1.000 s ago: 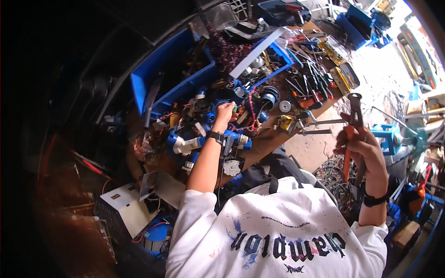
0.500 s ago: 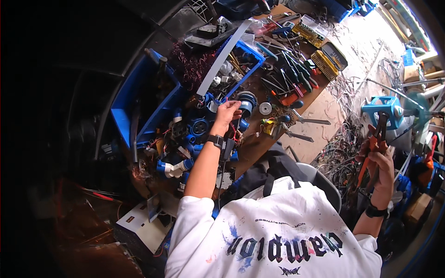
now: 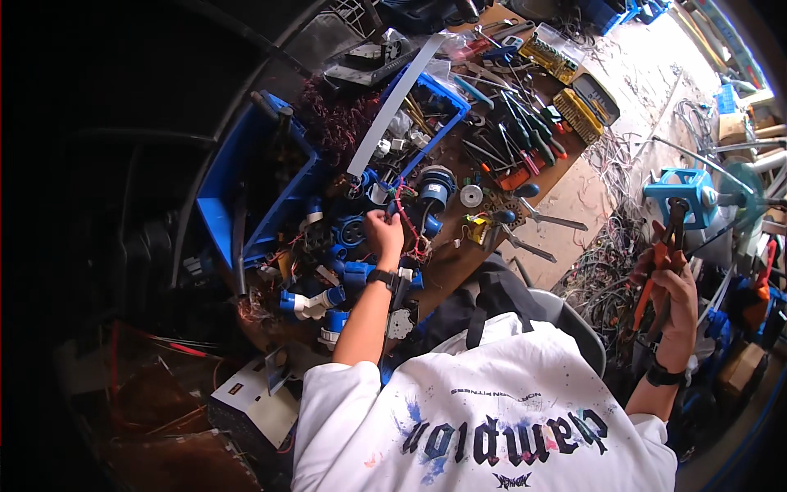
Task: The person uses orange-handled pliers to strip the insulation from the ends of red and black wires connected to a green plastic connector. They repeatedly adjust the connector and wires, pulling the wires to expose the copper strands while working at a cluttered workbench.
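Note:
Among blue plug and socket parts on a wooden board [image 3: 447, 271], my left hand [image 3: 384, 231] is closed, its fingertips beside red wiring [image 3: 414, 230]; what it grips is too small to tell. A blue round socket [image 3: 348, 231] lies left of it, and a larger dark blue cylinder [image 3: 436, 189] above right. A white-and-blue plug [image 3: 307, 303] is lower left, near my forearm. Out to the right, my right hand [image 3: 674, 287] is wrapped round orange-handled pliers [image 3: 656, 271], their dark jaws pointing up, away from the parts.
Blue bins [image 3: 221, 213] and a long grey strip [image 3: 385, 115] lie beyond the parts. Hand tools [image 3: 533, 139] and yellow cases [image 3: 578, 119] cover the board's upper right. Tangled cables [image 3: 590, 303], a teal stand [image 3: 680, 184] and a white metal box [image 3: 254, 402] surround me.
My left hand has moved down and left from near the dark blue cylinder. My right hand with the pliers dropped lower earlier, then stayed. The view has shifted slightly since the oldest frame.

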Available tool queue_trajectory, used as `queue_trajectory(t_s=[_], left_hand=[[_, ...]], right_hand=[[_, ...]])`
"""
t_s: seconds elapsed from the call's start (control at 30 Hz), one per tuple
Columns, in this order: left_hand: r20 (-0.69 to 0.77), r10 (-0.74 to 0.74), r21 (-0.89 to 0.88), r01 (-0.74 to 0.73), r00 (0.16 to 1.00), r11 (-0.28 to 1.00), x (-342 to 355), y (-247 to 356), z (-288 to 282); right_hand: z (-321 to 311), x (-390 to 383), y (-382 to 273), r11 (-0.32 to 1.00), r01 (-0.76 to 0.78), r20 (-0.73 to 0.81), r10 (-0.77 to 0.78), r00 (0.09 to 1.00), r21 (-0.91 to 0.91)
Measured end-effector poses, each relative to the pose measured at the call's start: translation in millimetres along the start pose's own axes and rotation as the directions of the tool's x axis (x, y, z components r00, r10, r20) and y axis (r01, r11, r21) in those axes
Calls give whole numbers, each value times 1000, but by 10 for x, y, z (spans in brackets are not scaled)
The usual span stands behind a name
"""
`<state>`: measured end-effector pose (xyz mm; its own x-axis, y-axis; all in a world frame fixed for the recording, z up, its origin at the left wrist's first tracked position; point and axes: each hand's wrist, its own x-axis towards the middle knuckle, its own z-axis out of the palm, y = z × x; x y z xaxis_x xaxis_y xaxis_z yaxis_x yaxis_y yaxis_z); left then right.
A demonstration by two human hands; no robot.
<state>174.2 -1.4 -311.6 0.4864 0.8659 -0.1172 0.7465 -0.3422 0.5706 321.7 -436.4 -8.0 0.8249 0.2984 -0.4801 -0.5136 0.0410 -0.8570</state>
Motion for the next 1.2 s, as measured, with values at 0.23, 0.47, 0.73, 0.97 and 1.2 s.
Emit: queue_trajectory(t_s=[0.23, 0.47, 0.73, 0.97, 1.2], left_hand=[[26, 34, -94, -31, 999, 995, -191, -228, -144], [223, 244, -574, -75, 944, 816, -433, 199, -373], [576, 713, -816, 242, 399, 524, -1203, 1457, -1611], [505, 773, -863, 243, 385, 443, -1646, 1495, -2054], [248, 518, -961, 142, 818, 236, -1893, 1037, -2342]], right_hand=[[106, -3, -28, 995, 43, -28, -46, 999, -94], [228, -48, -47, 998, 21, -37, -23, 999, -66], [1506, -115, 62, 999, 22, 223, -16, 975, -24], [2175, -401, 310, 964, 148, 328, -69, 942, -222], [2677, -593, 515, 858, 313, 567, -33, 823, -406]])
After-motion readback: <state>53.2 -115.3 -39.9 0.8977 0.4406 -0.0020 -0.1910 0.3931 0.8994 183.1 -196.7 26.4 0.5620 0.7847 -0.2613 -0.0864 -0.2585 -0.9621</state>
